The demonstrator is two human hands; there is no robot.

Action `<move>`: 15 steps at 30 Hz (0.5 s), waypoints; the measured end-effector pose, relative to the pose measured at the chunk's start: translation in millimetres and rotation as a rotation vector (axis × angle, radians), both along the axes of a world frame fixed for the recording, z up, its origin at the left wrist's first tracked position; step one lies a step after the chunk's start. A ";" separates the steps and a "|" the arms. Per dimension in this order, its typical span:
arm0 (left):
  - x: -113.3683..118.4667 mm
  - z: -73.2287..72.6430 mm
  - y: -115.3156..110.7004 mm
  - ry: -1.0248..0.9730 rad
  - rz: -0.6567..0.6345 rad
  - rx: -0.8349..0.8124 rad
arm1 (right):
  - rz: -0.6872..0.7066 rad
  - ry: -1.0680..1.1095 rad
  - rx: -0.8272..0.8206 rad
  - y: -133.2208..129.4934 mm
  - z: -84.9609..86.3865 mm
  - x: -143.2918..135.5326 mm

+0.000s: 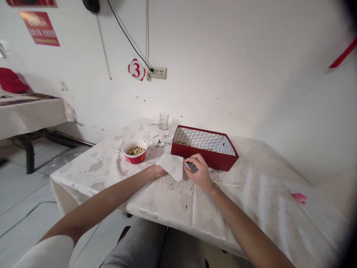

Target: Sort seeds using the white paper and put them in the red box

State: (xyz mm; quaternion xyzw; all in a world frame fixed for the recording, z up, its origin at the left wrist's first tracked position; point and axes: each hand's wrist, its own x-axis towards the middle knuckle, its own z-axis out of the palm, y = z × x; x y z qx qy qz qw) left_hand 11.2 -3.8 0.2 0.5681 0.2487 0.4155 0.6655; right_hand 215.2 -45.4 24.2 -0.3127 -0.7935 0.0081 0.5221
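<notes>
A white sheet (pixel 174 166), like thin paper or cloth, is held above the near side of the table, in front of the red box. My left hand (pixel 159 171) is at the sheet's left edge, its fingers hidden behind the sheet. At the right edge, my right hand (pixel 201 174) is closed, fingers curled round a small grey shiny thing (pixel 192 167) whose kind I cannot make out. Just behind is an open red box (pixel 206 158) with a patterned white lining and some grains or beans inside. A red and white bowl (pixel 136 159) left of my hands contains mixed beans.
A clear glass (pixel 164 121) stands at the back of the table, with dark bits (pixel 159 142) scattered before it. The patterned white tablecloth (pixel 156 203) bears a pink mark at right. A power socket (pixel 158 73) is on the wall; another table (pixel 30 116) stands left.
</notes>
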 end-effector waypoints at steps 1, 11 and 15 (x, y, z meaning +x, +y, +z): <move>-1.3 0.0 -0.1 -0.028 0.014 -0.035 | 0.001 0.000 0.004 0.0 -0.1 -0.1; -0.3 8.4 -6.3 -0.113 0.009 -0.176 | -0.048 0.013 0.026 1.4 -1.2 1.5; -0.7 2.3 -0.9 -0.131 -0.027 -0.163 | -0.059 0.020 0.018 1.6 0.5 3.1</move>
